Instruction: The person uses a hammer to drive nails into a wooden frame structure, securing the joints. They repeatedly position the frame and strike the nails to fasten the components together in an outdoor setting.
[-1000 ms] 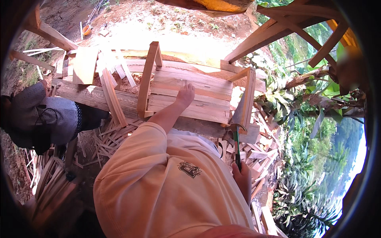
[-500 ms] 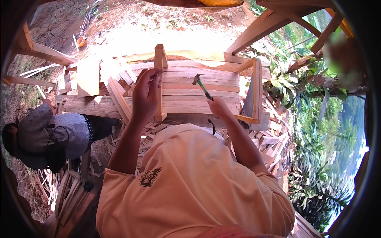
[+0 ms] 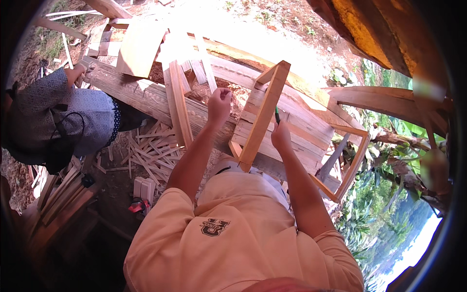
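My right hand (image 3: 281, 135) grips a hammer by its green handle (image 3: 277, 115); the hammer's head is hidden behind an upright wooden end frame. That end frame (image 3: 266, 113) belongs to a slatted wooden piece (image 3: 306, 130) lying on the bench in front of me, and a second end frame (image 3: 359, 158) stands at its right. My left hand (image 3: 220, 106) is raised left of the piece, apart from it. Its thumb and fingers are pinched together, and whatever is between them is too small to make out.
A rough plank bench (image 3: 131, 90) runs leftward, with loose boards (image 3: 177, 100) leaning across it. A saw blade (image 3: 333, 155) rests near the right end frame. Scrap strips (image 3: 154, 153) cover the ground. Another person (image 3: 73, 114) is at the left, a hand on the bench.
The view has turned, and the slatted piece now appears tilted with its near end frame lifted into view. My left hand has come off the end frame. The hammer head has gone out of sight.
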{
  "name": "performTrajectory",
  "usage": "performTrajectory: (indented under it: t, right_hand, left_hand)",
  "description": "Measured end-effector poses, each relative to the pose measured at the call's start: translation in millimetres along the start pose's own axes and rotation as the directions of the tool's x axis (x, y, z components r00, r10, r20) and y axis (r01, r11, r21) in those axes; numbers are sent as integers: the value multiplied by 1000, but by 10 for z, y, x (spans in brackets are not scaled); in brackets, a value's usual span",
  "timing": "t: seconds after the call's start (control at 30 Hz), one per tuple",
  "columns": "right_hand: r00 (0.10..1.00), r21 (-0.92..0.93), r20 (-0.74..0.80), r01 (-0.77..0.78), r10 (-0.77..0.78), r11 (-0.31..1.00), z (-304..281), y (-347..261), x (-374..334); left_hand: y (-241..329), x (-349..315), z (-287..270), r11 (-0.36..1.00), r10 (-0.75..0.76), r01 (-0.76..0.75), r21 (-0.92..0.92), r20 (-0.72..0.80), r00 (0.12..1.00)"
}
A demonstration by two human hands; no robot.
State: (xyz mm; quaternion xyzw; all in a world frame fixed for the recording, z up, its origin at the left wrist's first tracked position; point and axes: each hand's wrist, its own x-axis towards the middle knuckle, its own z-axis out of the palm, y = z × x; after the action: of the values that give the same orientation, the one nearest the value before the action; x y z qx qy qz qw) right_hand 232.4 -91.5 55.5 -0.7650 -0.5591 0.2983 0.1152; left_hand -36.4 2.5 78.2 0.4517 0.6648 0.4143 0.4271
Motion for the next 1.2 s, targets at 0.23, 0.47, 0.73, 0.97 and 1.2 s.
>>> performTrajectory:
  t: [0.23, 0.47, 0.73, 0.97, 1.2]
  right_hand:
    - [992, 107, 88, 85, -95, 991, 351, 325, -36]
    - [999, 418, 41, 5, -25, 908, 456, 295, -208]
    - [989, 458, 102, -141, 106, 878, 393, 121, -135]
    - [995, 435, 88, -70, 35, 898, 486, 345, -145]
    - [995, 413, 91, -62, 27, 908, 489, 318, -149]
  left_hand:
    - [-371, 397, 765, 971, 238, -238, -21, 8, 971]
    - [-514, 693, 1125, 984, 140, -119, -133, 165, 976]
    - [-499, 697, 1095, 968, 231, -214, -129, 138, 963]
    - [-454, 738, 1029, 911, 401, -410, 39, 140, 905]
    - [-382, 700, 981, 938, 329, -342, 63, 154, 932]
